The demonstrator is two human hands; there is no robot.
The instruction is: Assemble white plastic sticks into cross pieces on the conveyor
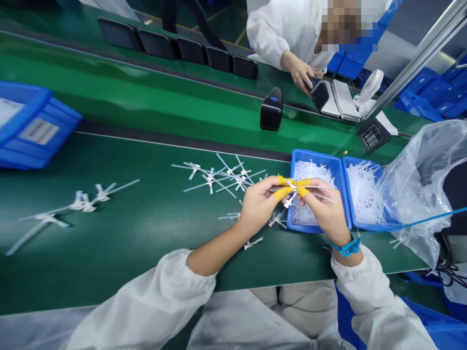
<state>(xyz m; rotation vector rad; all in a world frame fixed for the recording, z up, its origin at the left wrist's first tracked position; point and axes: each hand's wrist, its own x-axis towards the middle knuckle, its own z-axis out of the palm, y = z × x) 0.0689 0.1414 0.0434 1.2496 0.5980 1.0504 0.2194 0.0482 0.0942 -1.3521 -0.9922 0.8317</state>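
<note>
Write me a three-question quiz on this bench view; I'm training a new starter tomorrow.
1. True or false: both hands pinch one small white plastic piece.
2. What colour are the finger cots?
3. The left hand and right hand work above: A) blue tray, B) black device, C) plastic bag?

Key: 1 true; 2 yellow; 3 A.
</note>
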